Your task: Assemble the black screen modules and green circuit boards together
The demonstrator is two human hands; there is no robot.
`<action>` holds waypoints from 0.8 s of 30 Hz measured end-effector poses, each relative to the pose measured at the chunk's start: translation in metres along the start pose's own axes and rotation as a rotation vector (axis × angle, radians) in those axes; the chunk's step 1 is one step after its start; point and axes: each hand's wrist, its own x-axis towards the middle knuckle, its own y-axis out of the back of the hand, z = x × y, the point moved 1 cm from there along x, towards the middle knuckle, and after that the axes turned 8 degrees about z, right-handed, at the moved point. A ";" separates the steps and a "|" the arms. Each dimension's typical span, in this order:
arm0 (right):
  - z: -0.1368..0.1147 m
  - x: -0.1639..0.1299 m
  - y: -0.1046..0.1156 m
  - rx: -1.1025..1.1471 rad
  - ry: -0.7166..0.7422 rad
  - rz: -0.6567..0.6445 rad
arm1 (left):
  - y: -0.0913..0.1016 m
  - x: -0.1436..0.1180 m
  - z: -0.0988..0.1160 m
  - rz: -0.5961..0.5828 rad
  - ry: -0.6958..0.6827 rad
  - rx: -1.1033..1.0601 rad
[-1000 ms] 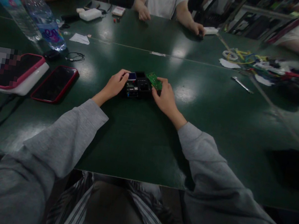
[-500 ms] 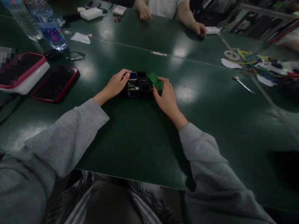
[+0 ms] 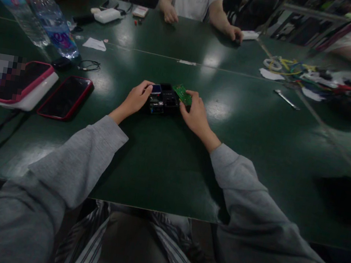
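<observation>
Black module [image 3: 163, 101] sits mid-worktop [image 3: 163, 165], our left hand [image 3: 134, 99] clasping its left side, our right hand [image 3: 194, 114] pinching a green circuit board [image 3: 182, 93]; two phones [image 3: 65, 97] lie left.

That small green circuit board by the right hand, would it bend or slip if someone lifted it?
The small green circuit board looks thin and flat, so probably stiff and light. It leans tilted on the black plastic box, held by the right hand, so it might slide if released. Its bare components look fragile.

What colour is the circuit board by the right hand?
Green circuit board, clearest in the head view.
</observation>
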 end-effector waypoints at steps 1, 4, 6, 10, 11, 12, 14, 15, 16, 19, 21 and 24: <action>0.000 0.000 0.000 0.003 -0.002 -0.002 | 0.000 0.000 0.000 -0.001 0.001 0.000; 0.000 0.000 0.000 0.010 -0.008 -0.006 | 0.001 -0.001 0.001 -0.004 0.000 0.005; 0.000 0.000 0.000 0.011 -0.009 -0.006 | 0.001 -0.001 0.001 -0.008 0.000 0.006; -0.002 0.000 0.001 0.009 -0.014 -0.002 | 0.001 -0.001 0.000 -0.009 0.002 0.010; -0.002 0.000 0.002 0.007 -0.017 -0.003 | 0.001 -0.001 0.000 -0.008 0.001 0.013; -0.002 0.000 0.002 0.005 -0.020 -0.004 | 0.001 0.000 0.000 -0.007 0.000 0.016; -0.003 0.000 0.002 0.002 -0.020 -0.006 | 0.001 0.000 0.001 -0.006 -0.002 0.019; -0.003 0.000 0.002 0.000 -0.019 -0.004 | 0.001 0.000 0.001 -0.007 0.000 0.018; -0.003 0.000 0.002 -0.001 -0.017 -0.003 | 0.001 0.000 0.001 -0.008 0.004 0.016; -0.002 0.000 0.002 -0.003 -0.015 -0.006 | 0.000 0.000 0.001 -0.008 0.008 0.009; -0.002 0.000 0.002 0.001 -0.017 -0.013 | 0.000 0.001 0.001 -0.002 0.006 0.010; -0.003 0.001 0.002 0.008 -0.011 -0.017 | 0.000 0.000 0.001 0.000 0.005 0.014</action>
